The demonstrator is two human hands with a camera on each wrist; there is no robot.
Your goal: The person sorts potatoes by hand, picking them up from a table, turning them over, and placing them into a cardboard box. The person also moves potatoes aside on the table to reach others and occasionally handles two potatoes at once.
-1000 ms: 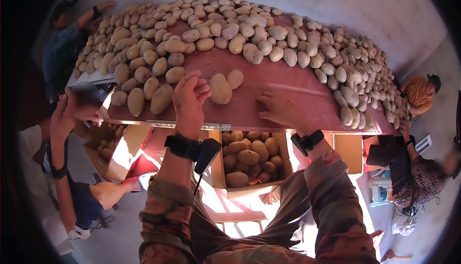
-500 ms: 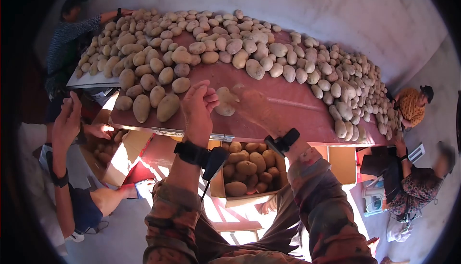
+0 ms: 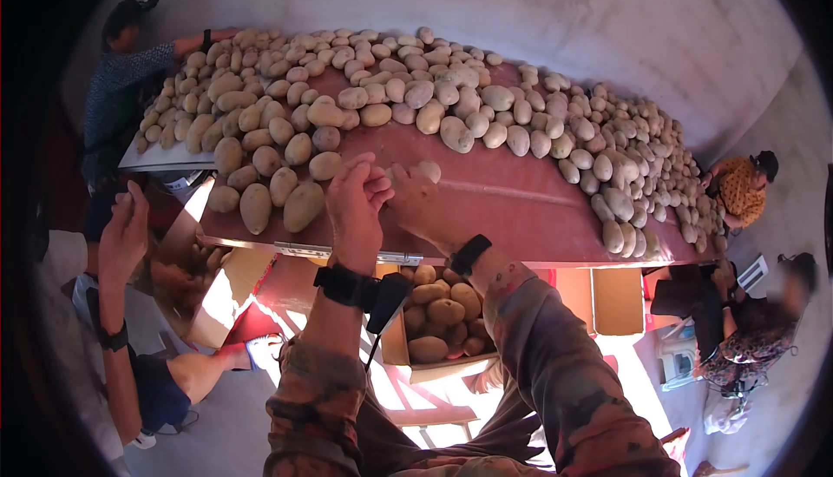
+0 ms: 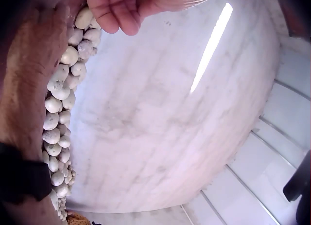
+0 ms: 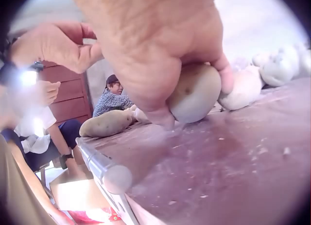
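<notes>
My right hand is over the red table, close beside my left hand. In the right wrist view, the thumb and fingers of that hand grip a large potato resting on the tabletop; a second potato lies against the fingertips. From the head, the held potato is hidden under the hand, and a smaller potato shows past it. My left hand is raised above the table edge with loosely bent fingers, holding nothing; its fingers also show in the left wrist view.
Many potatoes cover the back and both sides of the table. Several lie left of my left hand. Below the front edge, a cardboard box holds potatoes. People sit or stand at both sides, with another box on the left.
My right hand has moved left across the table to the large potato and now grips it. My left hand has stayed in nearly the same place beside it.
</notes>
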